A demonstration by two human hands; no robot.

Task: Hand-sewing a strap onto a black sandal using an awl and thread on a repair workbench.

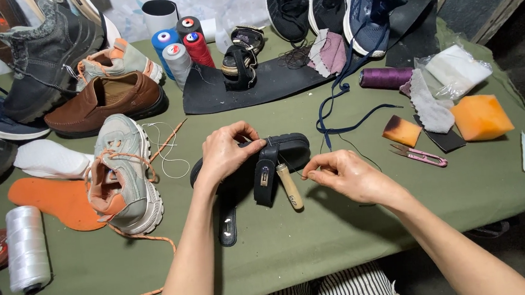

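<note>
A black sandal (286, 149) lies on the green table cloth (338, 221) in the middle, its strap (266, 174) folded over the sole. My left hand (227, 155) grips the sandal at the strap's upper end, fingers curled over it. A wooden-handled awl (290, 187) rests against the sandal beside the strap. My right hand (344, 173) is just right of the awl, its fingertips pinched together, seemingly on a thin thread that is hard to make out. A second black strap (227, 222) lies below my left wrist.
A grey-and-orange sneaker (120, 179) and orange insole (56, 200) lie at left, with a brown loafer (107, 102) and other shoes behind. Thread spools (176, 50) stand at the back, a white spool (25, 249) at front left. Pink snips (420, 155) and orange sponges (481, 117) sit at right.
</note>
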